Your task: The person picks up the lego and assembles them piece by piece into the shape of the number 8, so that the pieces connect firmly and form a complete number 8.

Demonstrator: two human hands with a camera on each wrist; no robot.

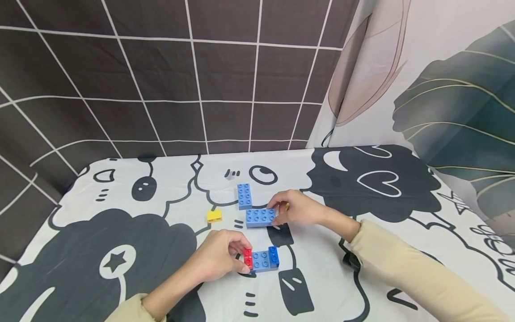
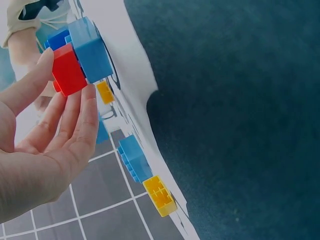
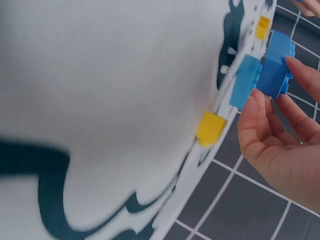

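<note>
Between thumb and fingers, my left hand (image 1: pixel 223 252) pinches a small red brick (image 1: pixel 247 258). That brick sits at the left end of a lighter blue brick (image 1: pixel 260 260), which has a dark blue brick (image 1: pixel 273 256) at its right end. The left wrist view shows the red brick (image 2: pixel 69 70) close, with fingertips along its lower edge. Farther back, my right hand (image 1: pixel 297 206) grips the right end of a blue eight-stud brick (image 1: pixel 259 218), studs up. A yellow brick (image 1: pixel 287 206), mostly hidden, lies behind the right hand's fingers; the right wrist view shows this yellow brick (image 3: pixel 211 128) apart from the hand.
Another blue brick (image 1: pixel 243 197) lies lengthwise just behind the gripped one. To the left is a yellow brick (image 1: pixel 214 216). A patterned black-and-white cloth (image 1: pixel 153 268) covers the table. A dark grid-patterned curtain (image 1: pixel 161 76) hangs behind, and a leaf-print curtain (image 1: pixel 454 103) at right.
</note>
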